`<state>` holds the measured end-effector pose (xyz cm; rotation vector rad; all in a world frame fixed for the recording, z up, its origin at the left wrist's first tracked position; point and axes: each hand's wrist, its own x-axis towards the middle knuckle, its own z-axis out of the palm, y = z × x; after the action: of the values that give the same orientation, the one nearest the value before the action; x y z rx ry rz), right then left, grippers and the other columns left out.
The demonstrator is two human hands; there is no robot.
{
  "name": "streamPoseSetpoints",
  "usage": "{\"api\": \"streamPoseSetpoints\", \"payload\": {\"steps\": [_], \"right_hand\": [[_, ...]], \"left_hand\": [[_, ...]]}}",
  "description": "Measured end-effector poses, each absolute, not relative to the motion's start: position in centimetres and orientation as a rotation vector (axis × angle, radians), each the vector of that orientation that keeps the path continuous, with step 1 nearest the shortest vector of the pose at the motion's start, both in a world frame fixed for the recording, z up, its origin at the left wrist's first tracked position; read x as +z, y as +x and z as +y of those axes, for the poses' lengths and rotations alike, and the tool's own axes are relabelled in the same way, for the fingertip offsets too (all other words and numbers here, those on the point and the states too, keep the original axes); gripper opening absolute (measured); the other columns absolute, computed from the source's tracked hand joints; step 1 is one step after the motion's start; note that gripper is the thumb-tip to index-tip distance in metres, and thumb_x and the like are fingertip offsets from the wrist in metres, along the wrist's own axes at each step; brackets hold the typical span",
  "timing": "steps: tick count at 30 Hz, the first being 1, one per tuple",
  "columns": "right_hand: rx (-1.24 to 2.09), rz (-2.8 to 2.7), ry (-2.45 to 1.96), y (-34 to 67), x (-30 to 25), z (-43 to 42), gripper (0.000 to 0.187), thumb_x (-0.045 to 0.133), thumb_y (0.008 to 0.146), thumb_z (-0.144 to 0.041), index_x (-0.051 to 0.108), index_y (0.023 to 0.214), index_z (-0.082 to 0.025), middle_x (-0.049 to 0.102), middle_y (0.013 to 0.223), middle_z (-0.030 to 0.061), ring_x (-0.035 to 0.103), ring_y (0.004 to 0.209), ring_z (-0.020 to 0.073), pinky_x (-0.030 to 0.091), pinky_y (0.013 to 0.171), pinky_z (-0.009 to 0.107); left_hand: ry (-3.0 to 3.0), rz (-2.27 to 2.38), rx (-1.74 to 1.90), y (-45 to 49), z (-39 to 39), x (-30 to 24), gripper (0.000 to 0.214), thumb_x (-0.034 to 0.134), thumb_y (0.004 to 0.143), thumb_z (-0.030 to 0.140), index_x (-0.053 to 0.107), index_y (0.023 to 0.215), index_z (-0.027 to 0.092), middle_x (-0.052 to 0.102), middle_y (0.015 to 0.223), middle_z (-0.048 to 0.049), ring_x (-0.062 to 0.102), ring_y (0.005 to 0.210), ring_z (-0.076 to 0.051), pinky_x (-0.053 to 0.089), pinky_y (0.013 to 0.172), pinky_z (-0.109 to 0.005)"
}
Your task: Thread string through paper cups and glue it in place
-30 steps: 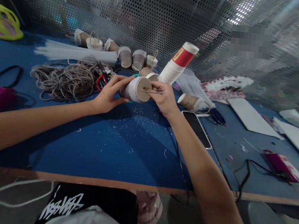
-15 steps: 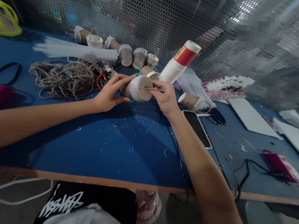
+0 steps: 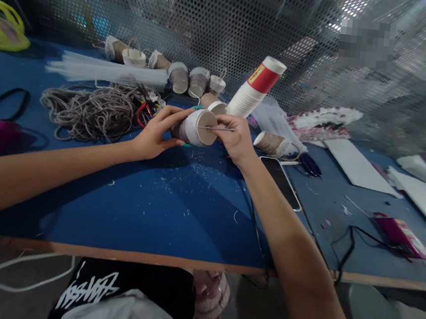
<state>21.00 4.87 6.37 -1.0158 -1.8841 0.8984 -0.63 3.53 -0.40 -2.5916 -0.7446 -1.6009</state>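
Left hand [image 3: 154, 135] clasps 1 light, likely crushable paper cup [image 3: 195, 127] by its wall; right hand [image 3: 236, 139] pinches a thin needle [image 3: 216, 128] at its base.

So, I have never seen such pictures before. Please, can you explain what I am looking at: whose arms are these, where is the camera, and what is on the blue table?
There is no machine here. A person wears one camera on the head, so it looks forward and down, and both arms are that person's own. The left hand holds a paper cup on its side, its bottom toward the camera. The right hand pinches a thin metal pin across that bottom. On the blue table lie a tangle of grey cord, a row of wrapped cups, a leaning stack of paper cups and a phone. A perforated screen stands behind.
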Motion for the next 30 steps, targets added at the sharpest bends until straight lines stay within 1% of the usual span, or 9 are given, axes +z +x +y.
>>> {"api": "streamPoseSetpoints", "payload": {"steps": [5, 10, 13, 17, 22, 26, 30], "right_hand": [[0.979, -1.819, -1.052, 20.9, 6.4, 4.7, 0.018, 0.064, 0.061, -0.028, 0.071, 0.071, -0.015, 0.059, 0.064, -0.0013, 0.047, 0.061, 0.0107, 0.036, 0.057, 0.025], [0.982, -1.84, -1.09, 20.8, 6.8, 4.6, 0.014, 0.062, 0.058, -0.026, 0.067, 0.065, -0.016, 0.056, 0.06, -0.0027, 0.043, 0.058, 0.0097, 0.033, 0.056, 0.025], [0.977, -1.852, -1.092, 20.8, 6.9, 4.5, 0.013, 0.061, 0.058, -0.026, 0.067, 0.065, -0.016, 0.056, 0.059, -0.0027, 0.044, 0.059, 0.0098, 0.033, 0.057, 0.025], [0.985, -1.842, -1.089, 20.8, 7.0, 4.4, 0.012, 0.061, 0.058, -0.023, 0.067, 0.064, -0.015, 0.055, 0.058, -0.0032, 0.044, 0.059, 0.0095, 0.034, 0.058, 0.025], [0.993, -1.844, -1.132, 20.9, 7.3, 4.1, 0.012, 0.063, 0.061, -0.02, 0.069, 0.07, -0.015, 0.058, 0.063, -0.0023, 0.045, 0.06, 0.0098, 0.036, 0.059, 0.026], [1.024, -1.872, -1.105, 21.0, 7.5, 3.9, 0.013, 0.066, 0.066, -0.023, 0.069, 0.076, -0.015, 0.059, 0.065, -0.001, 0.05, 0.063, 0.0118, 0.039, 0.06, 0.026], [1.099, -1.883, -1.068, 21.1, 7.3, 3.9, 0.014, 0.064, 0.068, -0.025, 0.069, 0.076, -0.016, 0.061, 0.068, 0.0001, 0.053, 0.064, 0.0124, 0.042, 0.059, 0.026]], "left_hand": [[-2.612, -0.795, -1.565, -0.7, 3.6, -0.5, 0.064, 0.054, 0.09, 0.056, 0.04, 0.144, 0.024, 0.055, 0.12, -0.0118, 0.055, 0.111, -0.024, 0.048, 0.096, -0.041], [-2.637, -0.769, -1.561, -0.6, 3.5, -0.5, 0.062, 0.056, 0.09, 0.053, 0.041, 0.144, 0.024, 0.055, 0.119, -0.0116, 0.055, 0.11, -0.023, 0.048, 0.095, -0.04], [-2.66, -0.75, -1.56, -0.6, 3.5, -0.5, 0.062, 0.056, 0.09, 0.052, 0.04, 0.144, 0.025, 0.054, 0.12, -0.0113, 0.055, 0.111, -0.024, 0.048, 0.097, -0.041], [-2.68, -0.765, -1.537, -0.6, 3.5, -0.4, 0.064, 0.056, 0.09, 0.054, 0.04, 0.144, 0.024, 0.054, 0.121, -0.0117, 0.055, 0.112, -0.024, 0.048, 0.097, -0.042], [-2.647, -0.754, -1.574, -0.7, 3.6, -0.4, 0.064, 0.056, 0.089, 0.055, 0.041, 0.143, 0.023, 0.056, 0.12, -0.0121, 0.055, 0.112, -0.024, 0.048, 0.097, -0.042], [-2.645, -0.834, -1.563, -0.8, 3.6, -0.5, 0.066, 0.054, 0.089, 0.059, 0.042, 0.141, 0.021, 0.056, 0.122, -0.0133, 0.055, 0.112, -0.024, 0.047, 0.096, -0.042], [-2.654, -0.867, -1.568, -0.8, 3.5, -0.5, 0.068, 0.053, 0.088, 0.063, 0.044, 0.14, 0.02, 0.056, 0.122, -0.0139, 0.055, 0.113, -0.025, 0.047, 0.097, -0.043]]}}
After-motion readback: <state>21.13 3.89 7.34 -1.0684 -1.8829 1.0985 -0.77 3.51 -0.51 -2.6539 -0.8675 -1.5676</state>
